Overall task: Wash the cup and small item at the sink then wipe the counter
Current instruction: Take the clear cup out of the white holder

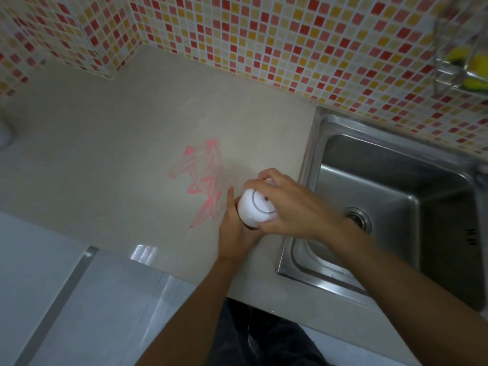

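Both hands hold a white cup (pixel 255 209) with a rounded white lid, above the beige counter (pixel 111 165) just left of the sink. My left hand (pixel 234 228) wraps the cup's body from below and the left. My right hand (pixel 284 204) grips the lid from above and the right, fingers curled over its far edge. The cup's lower part is hidden by the hands. A pink scribbled stain (pixel 204 178) marks the counter just left of the cup. I cannot make out a separate small item.
A stainless steel sink (pixel 396 180) with a round drain (pixel 359 219) lies to the right. A wire rack with yellow and green sponges (pixel 467 67) hangs on the mosaic-tiled wall at the top right. A white object (pixel 4 133) sits at the far left edge.
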